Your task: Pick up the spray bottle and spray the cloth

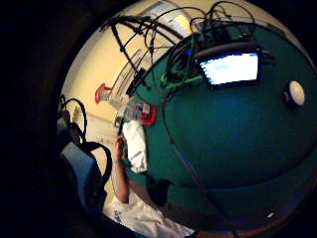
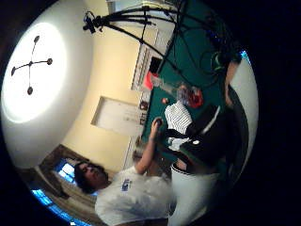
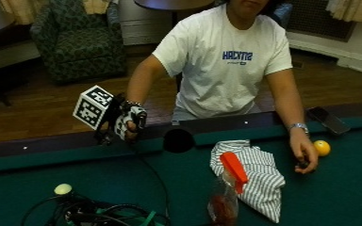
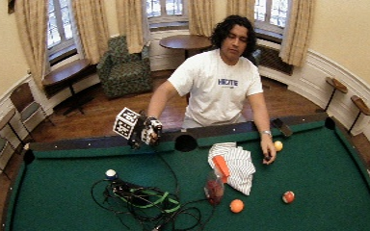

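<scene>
Seemingly idle, the black-gloved right hand [image 3: 127, 123] hangs over the near rail of the green-felt pool table [image 3: 30, 181] in the outside view, beside the middle pocket; its fingers look loosely curled and hold nothing. The clear plastic spray bottle with the orange trigger head [image 3: 226, 188] stands upright out on the felt, away from that rail, touching the white striped cloth [image 3: 256, 174] spread on its far side from the glove. The bare left hand [image 3: 304, 154] rests on the felt past the cloth, next to a yellow ball [image 3: 321, 148].

From the wide outside view, the bottle [image 4: 216, 180] lies diagonally inward from the glove [image 4: 148, 131], toward the table's centre, with a tangle of cables [image 4: 140, 202] nearer the opposite rail.

Both palm views look out across the felt: the bottle [image 1: 134, 108] and cloth [image 1: 134, 145] show well apart from the palm, so the reach is judged not yet begun, and the gloved hand must travel inward past the pocket.
</scene>
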